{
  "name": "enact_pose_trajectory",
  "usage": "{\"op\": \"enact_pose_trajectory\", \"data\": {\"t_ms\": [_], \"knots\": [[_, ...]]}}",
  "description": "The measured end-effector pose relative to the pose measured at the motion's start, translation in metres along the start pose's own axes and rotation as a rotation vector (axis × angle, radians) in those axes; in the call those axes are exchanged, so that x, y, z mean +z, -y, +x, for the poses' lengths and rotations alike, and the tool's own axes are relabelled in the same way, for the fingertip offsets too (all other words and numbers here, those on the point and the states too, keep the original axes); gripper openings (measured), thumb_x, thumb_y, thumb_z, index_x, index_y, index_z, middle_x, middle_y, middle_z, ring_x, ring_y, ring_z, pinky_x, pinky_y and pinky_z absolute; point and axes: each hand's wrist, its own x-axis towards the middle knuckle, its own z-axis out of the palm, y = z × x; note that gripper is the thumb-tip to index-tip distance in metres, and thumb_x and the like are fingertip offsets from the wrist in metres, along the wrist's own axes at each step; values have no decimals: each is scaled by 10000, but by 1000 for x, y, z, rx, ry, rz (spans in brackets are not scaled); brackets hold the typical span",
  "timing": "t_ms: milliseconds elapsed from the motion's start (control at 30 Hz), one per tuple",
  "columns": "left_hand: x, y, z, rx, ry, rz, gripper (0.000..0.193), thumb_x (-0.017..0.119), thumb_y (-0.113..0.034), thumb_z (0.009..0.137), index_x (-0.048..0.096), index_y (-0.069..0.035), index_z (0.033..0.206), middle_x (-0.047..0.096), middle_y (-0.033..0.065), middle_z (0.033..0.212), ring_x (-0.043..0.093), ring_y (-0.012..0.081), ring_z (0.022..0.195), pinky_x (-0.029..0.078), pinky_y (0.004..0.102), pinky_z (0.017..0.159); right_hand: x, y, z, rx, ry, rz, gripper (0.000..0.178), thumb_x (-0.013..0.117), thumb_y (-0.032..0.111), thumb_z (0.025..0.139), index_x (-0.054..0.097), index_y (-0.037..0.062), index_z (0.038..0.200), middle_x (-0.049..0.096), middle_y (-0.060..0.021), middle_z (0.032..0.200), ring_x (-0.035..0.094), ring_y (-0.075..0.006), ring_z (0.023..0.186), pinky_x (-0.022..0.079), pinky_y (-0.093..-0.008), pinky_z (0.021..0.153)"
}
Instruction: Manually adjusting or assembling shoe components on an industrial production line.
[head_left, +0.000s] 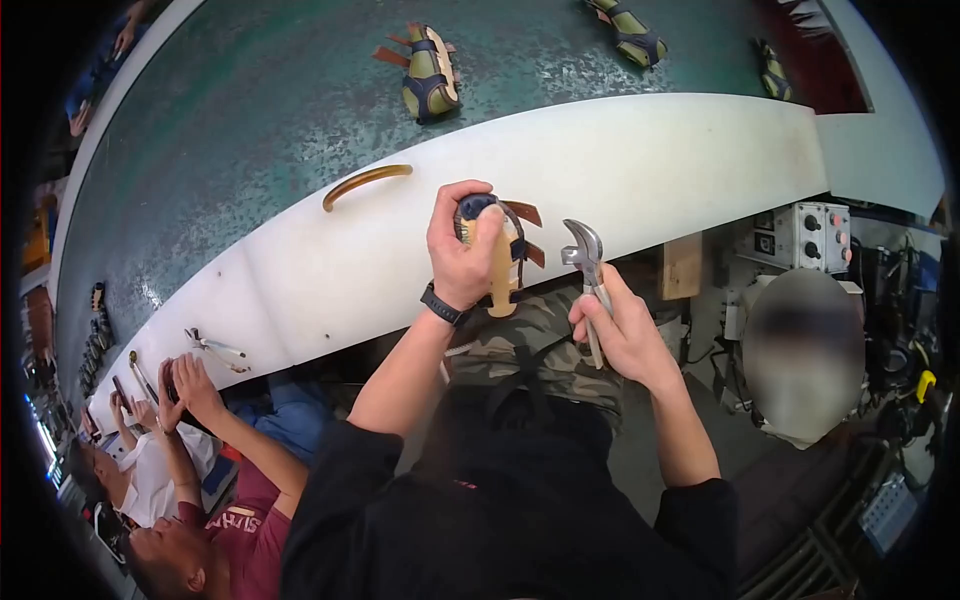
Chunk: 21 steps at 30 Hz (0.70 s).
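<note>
**At the near edge of the white board [640, 150]: shoe [505, 265] in left hand [458, 265], pincers [590, 275] in right hand [622, 330]**

Clock centred on the shoe; 12 points away from the wearer.

Hands, left to right. Left: closed firmly round the shoe's upper end, thumb lying along its pale face. Shoe is held up over the board's near edge, lower end toward the lap. Brown straps [535, 256] stick out at 1 and 3. Right, at 4: curled closed round the pincers' handles; metal head stands at 3, near the straps but apart from the shoe. Cannot tell how far its jaws are parted.

Step (judged): shoe steadied, tool ready, no bite on the material. Next move would call for bringing the head to the shoe's edge, left thumb kept clear.

Surroundings, left to right. Co-worker in maroon [255, 520] between 7 and 8, hands over the board at 8. Loose pliers [218, 347] between 8 and 9. Curved amber rod [367, 180] at 10. Green surface [250, 140] beyond, with a second shoe [430, 85] at 11, more at 1 and 2. Wooden block [682, 280] at 3, control box [812, 232] farther out.

In the way: the straps, projecting between shoe and pincers.
</note>
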Motion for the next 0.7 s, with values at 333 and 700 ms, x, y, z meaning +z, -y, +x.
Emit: {"op": "enact_pose_trajectory", "data": {"t_ms": [333,700], "knots": [[-52,-77,53,401,-166,71,498,568,-99,783,455,-4,1259,561,125,1057,566,186,967,457,320,893,-10,-28,-9,91,-106,107,319,463,120,1018,453,19,1321,612,-57,806,600,-106,649,523,-260,619],[-230,-6,232,-183,-258,1433,517,610,-330,877,515,-107,1334,564,179,1341,542,373,1233,460,472,984,-4,-62,-6,70,-81,94,246,463,119,1021,456,11,1241,610,-53,792,599,-101,629,518,-260,588]]}}
